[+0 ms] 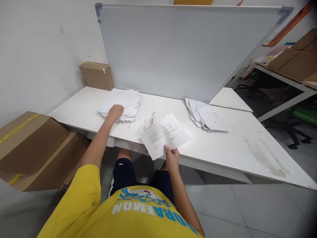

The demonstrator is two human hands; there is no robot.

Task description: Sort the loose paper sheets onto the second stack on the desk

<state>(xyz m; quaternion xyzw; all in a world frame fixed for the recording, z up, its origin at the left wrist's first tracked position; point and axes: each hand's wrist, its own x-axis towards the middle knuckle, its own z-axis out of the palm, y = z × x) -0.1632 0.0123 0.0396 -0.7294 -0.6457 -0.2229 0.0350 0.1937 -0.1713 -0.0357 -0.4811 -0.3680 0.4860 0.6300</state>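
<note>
My right hand (172,159) holds a printed sheet of paper (158,137) by its near edge, thumb on top and fingers underneath. The sheet has a fold down its middle and is tilted over the front of the white table. My left hand (115,112) rests at the near right part of a messy paper stack (119,99), its fingers curled at the edge of a top sheet. Just beyond the printed sheet is a small beige piece (154,119), too small to name. A second, fanned paper stack (206,115) lies further right.
A large whiteboard (183,49) stands along the back of the white table (235,148). One cardboard box (97,75) sits at the back left corner, and larger cardboard boxes (32,142) are stacked left of the table. A grey stain (266,157) marks the right side.
</note>
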